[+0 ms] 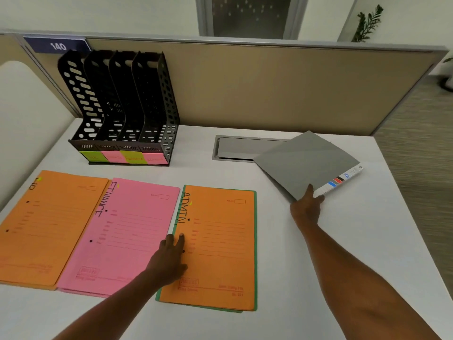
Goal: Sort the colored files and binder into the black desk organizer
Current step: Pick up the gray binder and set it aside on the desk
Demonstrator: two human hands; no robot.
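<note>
- At the back left of the white bench (343, 253), against a tan partition (269, 89), I see the black desk organizer (122, 106). It has four upright slots and a row of green and pink sticky labels (125, 157) along its front base.
- In front of it, three files lie flat in a row. The left orange file (49, 229) touches the pink file (127, 229), which is marked FINANCE. Just beside that, the ADMIN orange file (220, 246) rests on a green file (255, 241).
- My left hand (169, 258) is released, with straight fingers lying across the seam between the pink file and the ADMIN orange file.
- My right hand (306, 207) is grasping the near corner of the grey binder (306, 163), thumb on the cover.
- The binder sits to the right of the files, and its far part overlaps a grey cable hatch (240, 148). I cannot tell whether it is off the bench.
</note>
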